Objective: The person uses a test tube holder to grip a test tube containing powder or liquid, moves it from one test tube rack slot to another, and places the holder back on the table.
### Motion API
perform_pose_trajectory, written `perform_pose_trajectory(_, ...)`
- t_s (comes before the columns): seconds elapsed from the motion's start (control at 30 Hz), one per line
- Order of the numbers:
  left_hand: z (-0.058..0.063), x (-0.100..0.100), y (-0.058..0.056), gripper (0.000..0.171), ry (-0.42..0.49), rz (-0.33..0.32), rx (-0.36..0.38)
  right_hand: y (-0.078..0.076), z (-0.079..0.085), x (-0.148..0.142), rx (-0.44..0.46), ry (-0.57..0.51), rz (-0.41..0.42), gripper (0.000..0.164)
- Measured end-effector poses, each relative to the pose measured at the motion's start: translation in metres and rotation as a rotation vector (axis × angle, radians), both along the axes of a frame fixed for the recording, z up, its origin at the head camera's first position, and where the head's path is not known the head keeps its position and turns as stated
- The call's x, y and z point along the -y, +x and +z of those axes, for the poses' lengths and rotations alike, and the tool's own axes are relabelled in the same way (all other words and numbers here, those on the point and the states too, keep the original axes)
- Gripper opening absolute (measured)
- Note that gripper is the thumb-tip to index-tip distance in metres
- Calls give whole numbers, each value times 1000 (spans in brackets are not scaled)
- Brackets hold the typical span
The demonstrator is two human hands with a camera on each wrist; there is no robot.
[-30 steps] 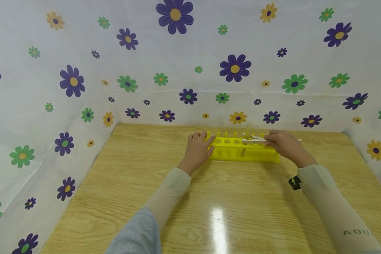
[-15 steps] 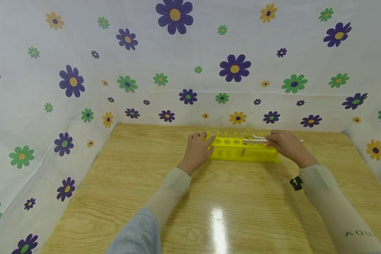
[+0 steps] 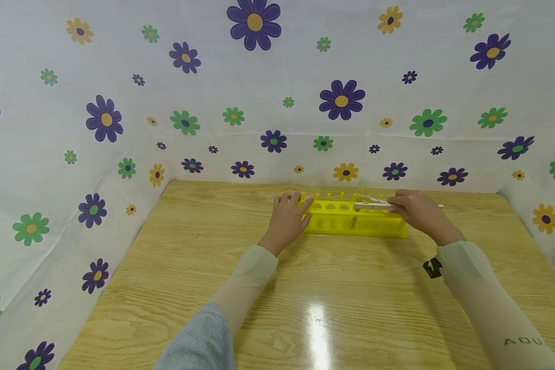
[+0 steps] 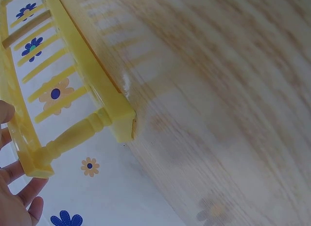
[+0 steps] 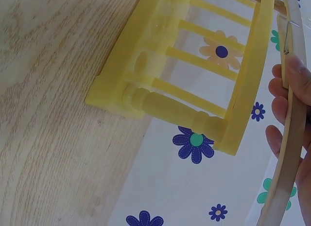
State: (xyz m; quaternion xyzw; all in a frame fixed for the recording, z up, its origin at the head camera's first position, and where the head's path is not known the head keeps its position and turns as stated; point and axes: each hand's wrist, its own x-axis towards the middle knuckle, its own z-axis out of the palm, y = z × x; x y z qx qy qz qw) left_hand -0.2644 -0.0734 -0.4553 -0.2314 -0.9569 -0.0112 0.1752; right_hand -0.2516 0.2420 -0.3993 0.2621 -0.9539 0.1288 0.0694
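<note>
A yellow plastic test tube rack (image 3: 379, 226) stands on the table with a row of round holes along its top. My left hand (image 3: 285, 218) grips its left end; in the left wrist view the fingers (image 4: 31, 189) bend around the corner of the top plate. One glass test tube (image 3: 353, 222) stands in the rack right of the middle, its rim rising above the top. In my right hand (image 3: 421, 213) is a wooden test tube holder (image 3: 374, 205), pinched between thumb and fingers. The holder lies level over the rack, its front end overlapping the tube in the head view.
The wooden table (image 3: 213, 288) spreads out in front of the rack. Behind and at the sides hangs a white flower-printed cloth (image 3: 194, 92), close to the rack's back. A small black device (image 3: 432, 267) sits at my right wrist.
My right hand and the wooden holder have shifted slightly to the right, the holder's front end moving with them. The rack, the test tube and my left hand stay where they were.
</note>
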Motion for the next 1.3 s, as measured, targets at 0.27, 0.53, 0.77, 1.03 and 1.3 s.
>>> perform_pose_trajectory(0.27, 2, -1, 1, 38, 7, -1, 17, 1, 0, -2, -23, -9, 23, 26)
perform_pose_trajectory(0.53, 3, 0, 1, 39, 10, -7, 17, 1, -1, -5, -30, -21, 30, 26)
perform_pose_trajectory(0.77, 3, 0, 0, 39, 0, 0, 23, 2, -2, -7, -39, -33, 36, 23)
perform_pose_trajectory(1.03, 2, -1, 0, 39, 4, -4, 13, 3, -2, -11, -43, -32, 31, 22)
perform_pose_trajectory(1.3, 3, 0, 2, 37, 13, -8, -18, 3, -4, -16, -25, -11, 1, 24)
